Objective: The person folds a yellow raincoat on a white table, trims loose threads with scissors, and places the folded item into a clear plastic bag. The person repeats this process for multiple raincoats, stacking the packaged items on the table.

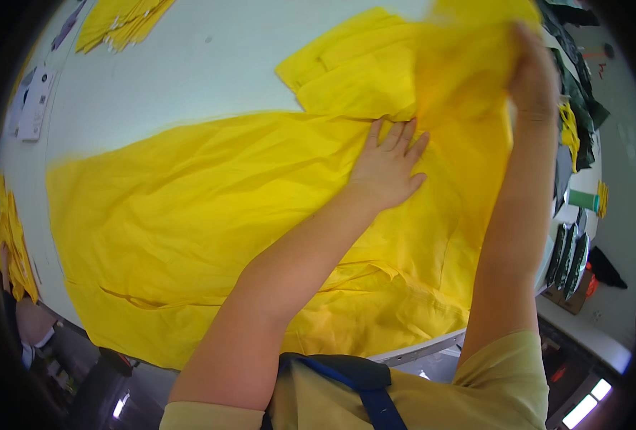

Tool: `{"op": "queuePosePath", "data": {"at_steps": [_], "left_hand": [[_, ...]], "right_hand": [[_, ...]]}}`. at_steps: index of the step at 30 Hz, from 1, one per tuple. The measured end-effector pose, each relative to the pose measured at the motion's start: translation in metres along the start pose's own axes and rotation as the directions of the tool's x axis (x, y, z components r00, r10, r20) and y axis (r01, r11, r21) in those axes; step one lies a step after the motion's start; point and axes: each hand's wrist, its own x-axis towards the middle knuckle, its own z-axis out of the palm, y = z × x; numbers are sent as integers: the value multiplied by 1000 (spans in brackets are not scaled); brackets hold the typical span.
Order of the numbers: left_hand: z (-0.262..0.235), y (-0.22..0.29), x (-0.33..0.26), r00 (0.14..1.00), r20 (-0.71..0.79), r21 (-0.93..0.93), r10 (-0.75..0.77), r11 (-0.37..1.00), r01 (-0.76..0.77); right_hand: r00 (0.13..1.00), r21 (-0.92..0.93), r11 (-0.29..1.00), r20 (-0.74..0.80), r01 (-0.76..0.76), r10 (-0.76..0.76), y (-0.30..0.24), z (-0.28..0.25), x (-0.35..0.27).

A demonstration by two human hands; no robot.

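Note:
A large piece of bright yellow cloth point(210, 208) lies spread over the white table, creased, with seams and folds along its near side. My left hand point(390, 165) presses flat on its upper part, fingers spread. At the upper right, my right hand point(533, 75) is raised and smeared by motion, its fingers closed on a lifted part of the yellow cloth. That lifted part is blurred too, and the fingertips are hidden behind it. Just beyond my left hand sits a folded yellow cloth piece point(357, 64); whether it joins the big one I cannot tell.
The white table point(217, 79) carries a stack of yellow pieces point(121, 21) at the far left and a white box point(37, 104). Dark packets point(569, 258) and a green roll point(583, 201) lie at the right. Another person's leg point(32, 322) shows at lower left beside hanging yellow cloth.

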Motion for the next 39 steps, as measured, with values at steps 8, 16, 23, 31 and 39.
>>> {"op": "queuePosePath", "data": {"at_steps": [8, 16, 23, 31, 39], "left_hand": [[-26, 13, -63, 971, 226, -427, 76, 904, 28], [-185, -97, -231, 796, -465, 30, -388, 892, 451], [-228, -226, -261, 537, -270, -312, -799, 601, 736], [-241, -185, -292, 509, -514, -489, -691, 723, 487], [-257, -68, -302, 850, -498, 191, 168, 978, -82]], "right_hand": [[710, -693, 211, 704, 690, -10, 75, 198, -135], [985, -983, 66, -173, -172, -15, 54, 23, -262], [955, -978, -154, -91, -138, -281, 118, -36, -289], [984, -968, 246, -4, -49, 181, 63, 24, -218], [945, 139, 957, 246, -254, 215, 46, 322, -166]]}}
